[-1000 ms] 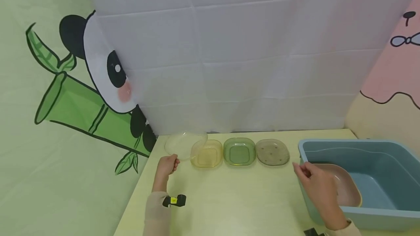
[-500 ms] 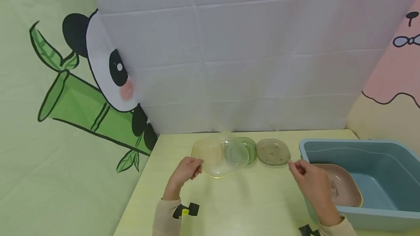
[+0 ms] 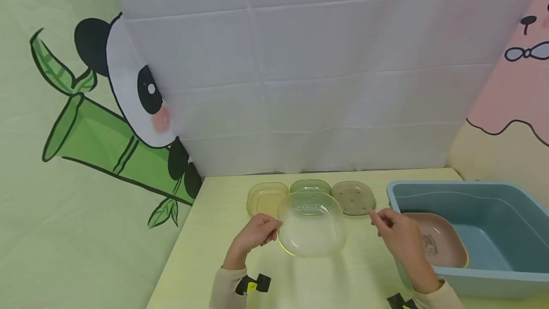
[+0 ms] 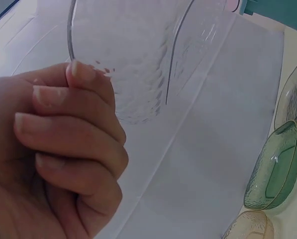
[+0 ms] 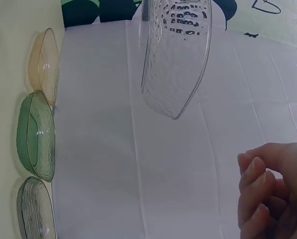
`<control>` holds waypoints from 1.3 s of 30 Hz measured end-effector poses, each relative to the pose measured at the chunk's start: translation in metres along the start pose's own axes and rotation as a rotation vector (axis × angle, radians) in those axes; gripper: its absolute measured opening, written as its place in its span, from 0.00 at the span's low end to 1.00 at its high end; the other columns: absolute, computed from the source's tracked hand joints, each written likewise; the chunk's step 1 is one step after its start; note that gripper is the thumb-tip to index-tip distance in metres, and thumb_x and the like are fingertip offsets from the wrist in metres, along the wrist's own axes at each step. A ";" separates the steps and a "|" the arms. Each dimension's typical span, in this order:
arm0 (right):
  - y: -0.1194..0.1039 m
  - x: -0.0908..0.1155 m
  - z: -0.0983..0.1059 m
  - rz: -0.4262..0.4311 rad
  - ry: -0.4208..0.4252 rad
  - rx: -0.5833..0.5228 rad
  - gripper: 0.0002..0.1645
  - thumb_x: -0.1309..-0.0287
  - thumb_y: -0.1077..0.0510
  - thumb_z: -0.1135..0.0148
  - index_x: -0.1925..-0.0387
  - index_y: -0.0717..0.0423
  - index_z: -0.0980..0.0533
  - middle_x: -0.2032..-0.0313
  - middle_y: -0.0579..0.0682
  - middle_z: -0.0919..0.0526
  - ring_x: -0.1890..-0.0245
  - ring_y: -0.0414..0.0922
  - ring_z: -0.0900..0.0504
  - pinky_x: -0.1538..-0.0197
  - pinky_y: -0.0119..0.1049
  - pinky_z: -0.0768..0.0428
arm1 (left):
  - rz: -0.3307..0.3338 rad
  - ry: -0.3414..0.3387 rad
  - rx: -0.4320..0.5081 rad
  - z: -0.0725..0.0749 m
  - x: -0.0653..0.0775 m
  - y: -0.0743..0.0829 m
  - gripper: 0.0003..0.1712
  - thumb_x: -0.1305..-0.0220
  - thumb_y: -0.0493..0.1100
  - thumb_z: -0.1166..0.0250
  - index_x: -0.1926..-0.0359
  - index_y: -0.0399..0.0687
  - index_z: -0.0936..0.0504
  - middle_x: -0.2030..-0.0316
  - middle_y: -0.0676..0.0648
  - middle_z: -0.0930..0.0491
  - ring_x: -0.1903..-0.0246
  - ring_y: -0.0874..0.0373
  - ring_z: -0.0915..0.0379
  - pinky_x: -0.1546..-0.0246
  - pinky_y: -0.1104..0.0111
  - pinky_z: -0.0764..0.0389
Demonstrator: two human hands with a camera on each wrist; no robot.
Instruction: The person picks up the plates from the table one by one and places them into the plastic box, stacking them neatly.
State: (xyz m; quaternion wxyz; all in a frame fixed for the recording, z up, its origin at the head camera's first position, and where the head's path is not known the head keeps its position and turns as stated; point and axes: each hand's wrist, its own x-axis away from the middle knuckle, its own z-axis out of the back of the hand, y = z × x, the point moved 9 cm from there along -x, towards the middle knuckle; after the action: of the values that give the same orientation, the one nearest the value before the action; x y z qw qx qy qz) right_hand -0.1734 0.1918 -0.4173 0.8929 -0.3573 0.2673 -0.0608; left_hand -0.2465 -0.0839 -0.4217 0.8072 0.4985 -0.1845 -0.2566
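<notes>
My left hand [image 3: 257, 233] pinches the left edge of a clear plate [image 3: 312, 232] with a textured surface and a thin yellowish rim. Held up above the table, the plate is tilted and overlaps the green dish [image 3: 310, 186] in the head view. Close up in the left wrist view, thumb and curled fingers [image 4: 73, 134] grip that rim. Past the plate's right side is my right hand [image 3: 401, 240], loosely curled with nothing in it, near the blue tub's left wall. The right wrist view shows the plate [image 5: 175, 69] apart from this hand [image 5: 275, 189].
Along the back of the table [image 3: 206, 252] stand a yellow dish [image 3: 263, 199], the green one and a greyish dish [image 3: 354, 198] in a row. At right is a blue tub [image 3: 493, 275] with a pinkish-brown plate [image 3: 443, 240] inside. A white cloth [image 3: 317, 70] hangs behind.
My left hand has carried the clear plate from the far left, across the yellow dish, right and toward me to the middle. The right hand has shifted slightly left, still holding nothing.
</notes>
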 end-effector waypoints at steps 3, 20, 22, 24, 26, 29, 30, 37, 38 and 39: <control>-0.001 0.001 -0.007 -0.028 -0.059 -0.032 0.18 0.38 0.47 0.45 0.80 0.49 0.24 0.89 0.42 0.29 0.90 0.33 0.40 0.83 0.29 0.39 | -0.005 -0.007 0.004 -0.004 0.000 0.001 0.21 0.34 0.34 0.52 0.81 0.19 0.33 0.89 0.55 0.39 0.91 0.70 0.48 0.86 0.78 0.43; -0.003 0.003 -0.041 -0.102 -0.306 -0.013 0.27 0.33 0.42 0.58 0.78 0.51 0.24 0.87 0.43 0.28 0.87 0.37 0.34 0.77 0.31 0.36 | -0.015 -0.057 0.015 -0.022 -0.003 -0.002 0.21 0.34 0.34 0.52 0.81 0.19 0.34 0.89 0.56 0.39 0.90 0.70 0.47 0.85 0.77 0.42; 0.000 0.005 -0.046 -0.114 -0.346 -0.004 0.28 0.32 0.41 0.61 0.78 0.51 0.24 0.87 0.43 0.29 0.86 0.38 0.33 0.77 0.31 0.35 | -0.012 -0.065 0.017 -0.025 -0.004 -0.003 0.21 0.34 0.34 0.52 0.81 0.19 0.34 0.89 0.56 0.39 0.90 0.70 0.47 0.85 0.77 0.42; 0.001 0.006 -0.049 -0.121 -0.365 -0.001 0.29 0.32 0.41 0.63 0.78 0.50 0.25 0.87 0.43 0.28 0.86 0.38 0.33 0.76 0.31 0.35 | -0.012 -0.069 0.015 -0.028 -0.005 -0.004 0.21 0.34 0.34 0.52 0.81 0.19 0.34 0.90 0.55 0.39 0.90 0.70 0.47 0.85 0.77 0.42; 0.001 0.006 -0.051 -0.121 -0.371 0.003 0.29 0.32 0.41 0.63 0.79 0.50 0.24 0.87 0.43 0.28 0.87 0.38 0.33 0.77 0.31 0.35 | -0.011 -0.070 0.017 -0.030 -0.005 -0.005 0.21 0.34 0.34 0.52 0.81 0.19 0.34 0.90 0.55 0.39 0.90 0.69 0.47 0.85 0.77 0.42; 0.002 0.007 -0.052 -0.123 -0.380 0.000 0.29 0.32 0.41 0.63 0.78 0.50 0.24 0.88 0.43 0.28 0.87 0.38 0.33 0.77 0.31 0.35 | -0.009 -0.071 0.017 -0.033 -0.007 -0.006 0.22 0.34 0.34 0.52 0.81 0.19 0.34 0.90 0.55 0.39 0.90 0.69 0.47 0.85 0.77 0.42; 0.002 0.008 -0.053 -0.124 -0.383 0.000 0.29 0.32 0.41 0.63 0.78 0.50 0.24 0.88 0.42 0.28 0.86 0.37 0.33 0.77 0.31 0.35 | -0.008 -0.071 0.017 -0.034 -0.008 -0.007 0.22 0.34 0.34 0.52 0.81 0.19 0.34 0.90 0.55 0.39 0.90 0.69 0.47 0.85 0.77 0.42; 0.009 0.009 -0.056 -0.150 -0.406 0.036 0.30 0.35 0.36 0.59 0.82 0.50 0.28 0.87 0.42 0.29 0.85 0.39 0.34 0.78 0.33 0.38 | -0.014 -0.076 0.025 -0.041 -0.012 -0.008 0.22 0.35 0.34 0.52 0.82 0.19 0.34 0.90 0.55 0.39 0.90 0.68 0.47 0.85 0.77 0.41; 0.009 0.009 -0.056 -0.149 -0.407 0.046 0.30 0.36 0.36 0.58 0.84 0.50 0.30 0.87 0.43 0.30 0.86 0.39 0.36 0.79 0.33 0.39 | -0.012 -0.075 0.027 -0.041 -0.012 -0.009 0.22 0.35 0.34 0.52 0.82 0.19 0.34 0.90 0.55 0.39 0.90 0.68 0.47 0.85 0.77 0.41; 0.009 0.009 -0.056 -0.145 -0.406 0.058 0.30 0.36 0.36 0.57 0.85 0.51 0.33 0.87 0.43 0.31 0.86 0.39 0.37 0.79 0.32 0.41 | -0.011 -0.078 0.027 -0.042 -0.012 -0.009 0.22 0.35 0.34 0.52 0.82 0.19 0.34 0.90 0.55 0.39 0.90 0.68 0.47 0.85 0.77 0.41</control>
State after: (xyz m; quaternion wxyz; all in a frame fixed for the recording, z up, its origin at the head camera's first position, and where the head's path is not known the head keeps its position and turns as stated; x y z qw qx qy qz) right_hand -0.1957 0.1621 -0.4610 0.9315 -0.3547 0.0540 -0.0593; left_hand -0.2351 -0.0498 -0.4489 0.7911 0.4999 -0.2165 -0.2781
